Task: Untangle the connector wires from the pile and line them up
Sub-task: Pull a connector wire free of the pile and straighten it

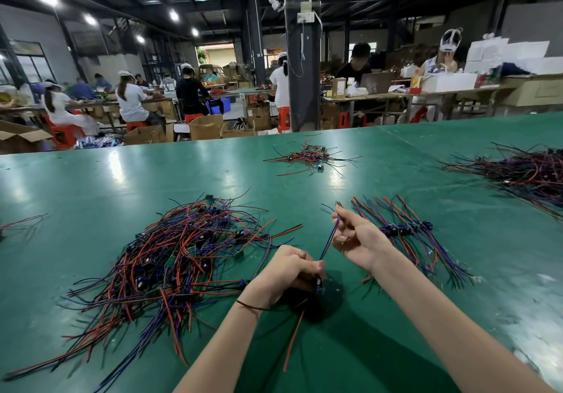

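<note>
Two hands worked close together over the near part of the table (91, 185), near one another but not touching. Your left hand (286, 273) was curled, fingers and thumb closed around the dark blue connector body of one connector wire (327, 241). A thin dark band (249, 305) circled that wrist. Your right hand (356, 240) was raised slightly higher and farther out, pinching the blue lead of the same connector wire near its free end. That lead ran nearly straight between the two grips. A red lead (294, 341) of the assembly hung below your left hand and trailed toward you across the green surface.

Left of your hands lay the pile (182, 255): a dense tangle of red, blue and black leads with small connectors and green boards mixed in, its strands fanning out toward the near left edge. Just beyond and right of your right hand lay the sorted row (405, 231), its wires side by side with the dark connectors roughly level and the leads spread out on both sides.

Farther out, a smaller heap (310, 158) sat near the middle of the table, and a larger heap (530, 173) occupied the far right. A few loose wires (18, 222) showed at the left edge.

Beyond the table, seated people (131, 100) worked at other benches among cardboard boxes.
</note>
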